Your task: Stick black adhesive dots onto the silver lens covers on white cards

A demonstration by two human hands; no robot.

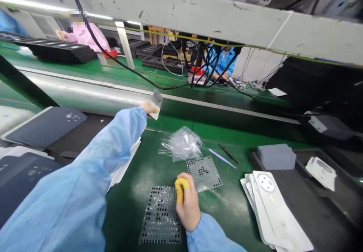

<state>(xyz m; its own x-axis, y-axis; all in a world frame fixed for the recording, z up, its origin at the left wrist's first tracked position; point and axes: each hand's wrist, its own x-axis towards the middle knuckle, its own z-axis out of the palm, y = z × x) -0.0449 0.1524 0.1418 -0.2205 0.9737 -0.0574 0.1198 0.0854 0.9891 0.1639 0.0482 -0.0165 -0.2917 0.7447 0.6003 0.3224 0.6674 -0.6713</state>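
1) Left hand [148,107] pinches a small grey-and-white panel [158,101], arm outstretched
2) Right hand [189,206], wearing yellow finger covers [183,184], is curled; whether it pinches anything, I cannot tell
3) Just left of the right-hand grip lies 1 black-dotted clear sheet [161,216]; just beyond, a 2nd dotted sheet [211,177]
4) Farther beyond: clear plastic film [185,146], purple tweezers [221,158]
5) Well right of it: stacked white panels [276,214]

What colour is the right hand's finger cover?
The finger cover is yellow, clearest in the head view.
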